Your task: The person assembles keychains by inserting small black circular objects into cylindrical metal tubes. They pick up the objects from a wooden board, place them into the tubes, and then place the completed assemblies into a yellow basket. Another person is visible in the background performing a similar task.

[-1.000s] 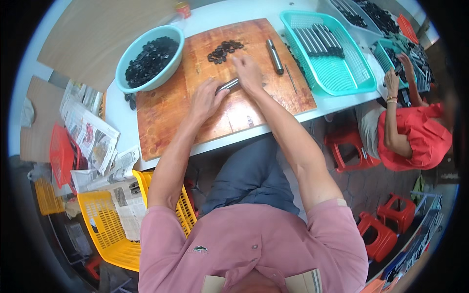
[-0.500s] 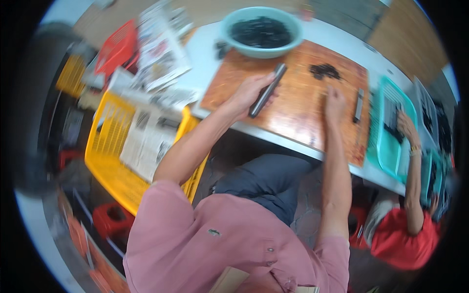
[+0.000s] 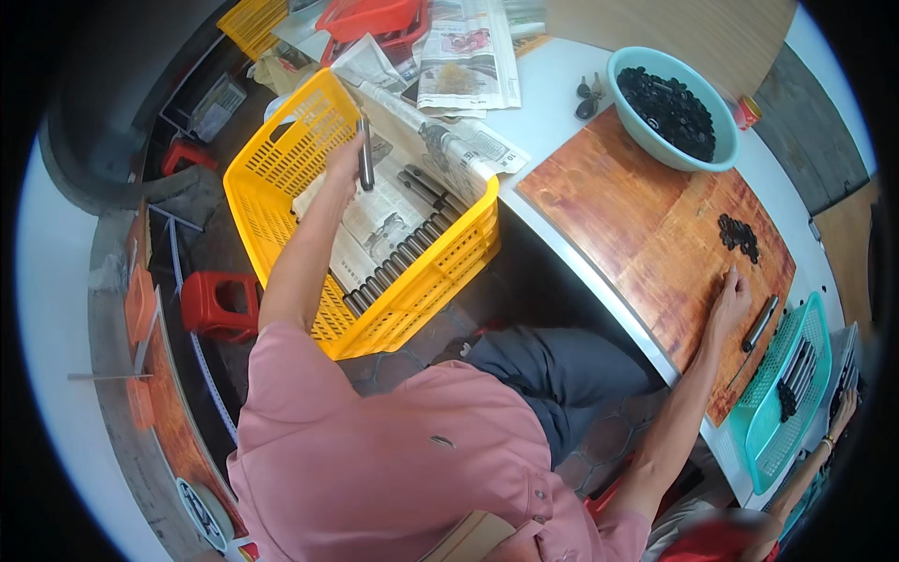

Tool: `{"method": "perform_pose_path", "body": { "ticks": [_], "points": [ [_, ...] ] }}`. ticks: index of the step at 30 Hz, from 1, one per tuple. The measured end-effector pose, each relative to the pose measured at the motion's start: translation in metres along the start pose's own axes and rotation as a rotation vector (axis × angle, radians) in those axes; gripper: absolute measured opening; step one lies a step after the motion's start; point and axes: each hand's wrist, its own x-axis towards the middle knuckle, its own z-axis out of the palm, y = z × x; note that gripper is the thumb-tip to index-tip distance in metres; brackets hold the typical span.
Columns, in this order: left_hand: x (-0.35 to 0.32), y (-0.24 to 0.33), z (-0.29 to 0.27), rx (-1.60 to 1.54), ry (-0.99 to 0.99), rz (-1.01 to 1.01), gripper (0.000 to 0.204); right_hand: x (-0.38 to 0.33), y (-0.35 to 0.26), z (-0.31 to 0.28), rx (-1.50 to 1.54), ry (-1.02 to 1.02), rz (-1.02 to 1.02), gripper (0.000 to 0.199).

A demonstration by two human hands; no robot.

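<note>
My left hand is closed round a dark metal tube, held upright over the yellow crate. A newspaper sheet lines the crate, and a row of similar tubes lies along its near right side. On the reddish-brown board, my right hand rests with its fingers pinched together; whatever they hold, if anything, is hidden. Just beyond it lies a small heap of black ring-like pieces. Another metal tube lies on the board to the right of that hand.
A pale green bowl full of black pieces stands at the board's far edge. Keys, newspapers and red baskets lie further left. At right is a teal basket with tubes; a co-worker's arm reaches beside it.
My left hand has carried the tube from over the board leftward to above the yellow crate. The view has turned left. My right hand remains pinched by the black pieces.
</note>
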Motion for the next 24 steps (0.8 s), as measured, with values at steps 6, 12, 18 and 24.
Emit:
{"method": "perform_pose_path", "body": {
  "ticks": [6,12,18,24],
  "points": [
    [0.061,-0.161,-0.026,0.189,0.091,-0.306,0.033,-0.001,-0.008,0.0,-0.094,-0.044,0.003,0.04],
    [0.07,-0.194,0.006,0.118,0.185,-0.43,0.038,-0.004,-0.011,0.002,-0.094,-0.04,-0.001,0.042],
    [0.054,-0.197,0.035,0.288,0.179,-0.44,0.045,-0.005,-0.014,-0.002,-0.154,-0.04,0.006,0.042],
    [0.046,-0.2,0.036,0.35,0.119,-0.244,0.058,-0.004,-0.007,-0.004,-0.146,-0.044,0.005,0.042]
  ]
}}
